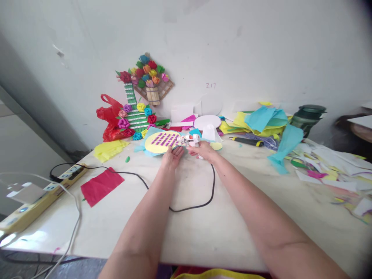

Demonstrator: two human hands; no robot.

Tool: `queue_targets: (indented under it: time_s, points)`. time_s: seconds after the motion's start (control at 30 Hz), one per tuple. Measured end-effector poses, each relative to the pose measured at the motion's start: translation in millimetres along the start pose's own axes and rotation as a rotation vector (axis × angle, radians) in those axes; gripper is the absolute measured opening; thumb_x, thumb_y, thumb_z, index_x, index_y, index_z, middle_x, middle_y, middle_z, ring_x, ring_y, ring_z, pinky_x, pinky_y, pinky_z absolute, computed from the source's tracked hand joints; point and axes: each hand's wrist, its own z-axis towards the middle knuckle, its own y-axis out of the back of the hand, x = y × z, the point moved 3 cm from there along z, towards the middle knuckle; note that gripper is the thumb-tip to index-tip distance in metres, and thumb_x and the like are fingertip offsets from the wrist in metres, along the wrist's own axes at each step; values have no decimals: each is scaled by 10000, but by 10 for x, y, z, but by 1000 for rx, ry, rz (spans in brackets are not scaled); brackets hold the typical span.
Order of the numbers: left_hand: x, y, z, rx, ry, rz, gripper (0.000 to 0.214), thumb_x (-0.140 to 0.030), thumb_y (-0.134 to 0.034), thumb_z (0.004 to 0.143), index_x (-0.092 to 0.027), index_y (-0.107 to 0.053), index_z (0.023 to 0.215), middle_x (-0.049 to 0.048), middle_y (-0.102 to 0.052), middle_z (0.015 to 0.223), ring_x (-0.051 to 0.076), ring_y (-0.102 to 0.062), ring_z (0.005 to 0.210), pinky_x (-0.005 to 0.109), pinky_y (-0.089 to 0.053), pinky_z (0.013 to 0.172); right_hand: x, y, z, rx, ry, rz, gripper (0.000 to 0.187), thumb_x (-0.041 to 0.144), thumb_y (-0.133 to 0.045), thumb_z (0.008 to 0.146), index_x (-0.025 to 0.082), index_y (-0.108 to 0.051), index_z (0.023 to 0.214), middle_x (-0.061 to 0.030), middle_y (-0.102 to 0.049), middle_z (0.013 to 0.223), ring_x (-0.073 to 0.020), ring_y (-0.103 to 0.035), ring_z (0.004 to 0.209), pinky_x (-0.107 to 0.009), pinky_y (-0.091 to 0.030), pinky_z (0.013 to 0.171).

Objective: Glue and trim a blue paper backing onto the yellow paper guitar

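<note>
A white hot glue gun (194, 138) is in my right hand (203, 150), its nozzle pointing left over a paper craft piece. That yellow oval paper piece (157, 144) carries a lattice of purple strips and has light blue crepe paper (140, 148) around its edge. My left hand (173, 156) is at its near edge, palm turned up, thumb at the rim and fingers partly curled beneath. A smaller yellow oval (216, 146) shows to the right, behind my right hand. The glue gun's black cord (213, 186) loops over the table.
A yellow power strip (43, 203) with a white charger (25, 193) lies along the left edge. Red crepe paper (102, 186) is nearby. Behind stand paper-flower crafts (138, 116) and a red bag (112, 120). A cutter knife (247, 142), green bottle (307, 118) and paper scraps (334, 166) lie right.
</note>
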Motion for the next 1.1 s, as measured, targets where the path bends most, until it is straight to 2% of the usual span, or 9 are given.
queue_targets:
  time_s: [0.1, 0.2, 0.27, 0.47, 0.63, 0.77, 1.1]
  points:
    - [60, -19, 20, 29, -27, -56, 348, -288, -337, 900, -130, -436, 1194, 187, -563, 1134, 223, -601, 974, 328, -522, 755, -60, 40, 41, -31, 47, -51, 354, 420, -674, 656, 136, -615, 859, -61, -678, 754, -114, -612, 533, -173, -437, 437]
    - [93, -16, 33, 27, -40, -91, 345, -290, -352, 897, -137, -448, 1190, 189, -550, 1164, 217, -592, 996, 320, -515, 776, -113, 66, 77, -48, 101, -115, 340, 440, -655, 657, 133, -619, 800, -44, -669, 709, -67, -503, 356, -189, -423, 371]
    - [98, -7, 42, 25, -50, -100, 347, -292, -360, 895, -140, -449, 1194, 191, -534, 1191, 220, -585, 1010, 320, -512, 785, -133, 75, 90, -69, 138, -146, 331, 448, -643, 657, 129, -621, 747, -38, -660, 669, -59, -462, 321, -197, -423, 352]
    - [111, 5, 69, 8, -47, -87, 393, -278, -374, 890, -122, -386, 1250, 224, -519, 1196, 250, -594, 989, 346, -525, 757, -193, 64, 101, -84, 170, -221, 304, 437, -630, 659, 133, -621, 667, -39, -651, 633, -71, -463, 317, -198, -412, 326]
    - [123, -12, 54, 3, -38, -63, 430, -289, -364, 890, -105, -341, 1278, 242, -511, 1194, 264, -601, 971, 357, -536, 735, -210, 94, 82, -98, 143, -255, 281, 401, -642, 650, 128, -639, 716, -40, -647, 626, -78, -470, 337, -193, -392, 306]
    - [122, -18, 31, -10, -58, -57, 425, -302, -365, 889, -82, -366, 1253, 251, -497, 1206, 271, -594, 983, 354, -535, 740, -199, 113, 47, -99, 103, -220, 305, 397, -644, 649, 118, -652, 772, -52, -655, 656, -92, -491, 370, -199, -383, 302]
    - [102, -47, -51, -65, -81, -49, 406, -313, -381, 883, -72, -418, 1209, 240, -520, 1182, 266, -596, 979, 340, -529, 756, -193, 101, 15, -127, 112, -303, 278, 415, -632, 656, 143, -653, 704, -46, -661, 651, -95, -486, 361, -212, -396, 320]
